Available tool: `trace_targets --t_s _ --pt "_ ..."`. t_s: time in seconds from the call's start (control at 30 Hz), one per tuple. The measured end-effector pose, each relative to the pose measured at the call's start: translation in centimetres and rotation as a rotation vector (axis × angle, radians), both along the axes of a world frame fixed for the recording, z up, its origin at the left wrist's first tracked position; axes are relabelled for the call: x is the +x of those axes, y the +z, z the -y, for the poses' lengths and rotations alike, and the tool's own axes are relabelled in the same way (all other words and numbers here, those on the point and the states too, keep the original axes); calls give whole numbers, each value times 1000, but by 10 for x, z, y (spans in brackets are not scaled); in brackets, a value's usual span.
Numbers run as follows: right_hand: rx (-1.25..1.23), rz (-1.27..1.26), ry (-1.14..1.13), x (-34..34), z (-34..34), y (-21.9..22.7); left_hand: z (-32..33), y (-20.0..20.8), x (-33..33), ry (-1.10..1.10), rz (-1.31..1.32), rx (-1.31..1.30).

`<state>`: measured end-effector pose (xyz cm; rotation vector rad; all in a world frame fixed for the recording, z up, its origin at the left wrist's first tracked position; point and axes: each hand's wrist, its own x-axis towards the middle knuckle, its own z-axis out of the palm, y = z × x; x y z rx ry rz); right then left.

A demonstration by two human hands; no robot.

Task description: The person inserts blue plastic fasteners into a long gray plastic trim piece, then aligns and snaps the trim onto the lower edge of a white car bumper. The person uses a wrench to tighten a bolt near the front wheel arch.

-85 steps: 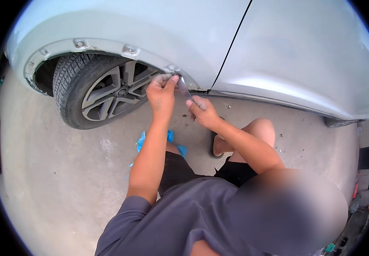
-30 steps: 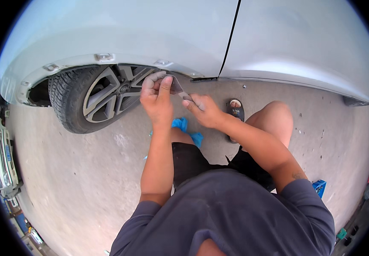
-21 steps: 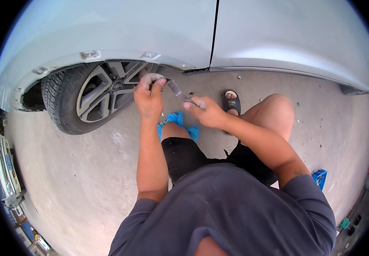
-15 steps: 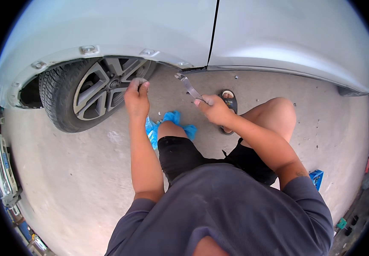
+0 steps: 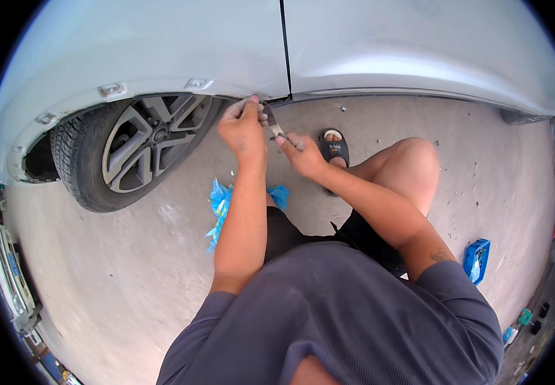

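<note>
In my right hand (image 5: 304, 156) is the handle of a flat metal pry tool (image 5: 275, 124), its blade rising toward the car's lower edge. The fingers of my left hand (image 5: 244, 130) are curled, with the thumb up against the bottom rear corner of the pale silver fender (image 5: 168, 45). The tool's tip is beside those fingers, partly hidden by them. What the left fingers pinch, if anything, does not show. Several white clips, such as one (image 5: 111, 89), line the wheel arch. Below the arch stands the wheel (image 5: 157, 142), with dark tyre and grey spokes.
The car door (image 5: 418, 51) is right of the panel gap. A blue plastic bag (image 5: 219, 208) lies by my left leg. My sandalled foot (image 5: 335, 147) rests on the concrete floor (image 5: 130, 269). A blue bin (image 5: 476, 261) stands at right; car parts (image 5: 9, 269) line the left edge.
My left hand has moved right and up to the fender's lower corner. My right hand has shifted left, bringing the pry tool's tip beside the left fingers. The view has shifted slightly.
</note>
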<state>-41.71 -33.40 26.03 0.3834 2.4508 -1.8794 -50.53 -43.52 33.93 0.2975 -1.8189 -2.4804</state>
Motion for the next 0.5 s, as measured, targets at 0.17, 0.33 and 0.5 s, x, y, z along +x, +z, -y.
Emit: trace_targets --t_s 0.17,0.33,0.5 --pt "47 -63 -15 4 0 7 0 6 -2 26 20 -20" --pt "116 -77 -20 5 -2 19 10 -8 -10 59 -271 -466" --pt "174 -63 -38 2 -5 23 11 1 -8 64 -432 -691"
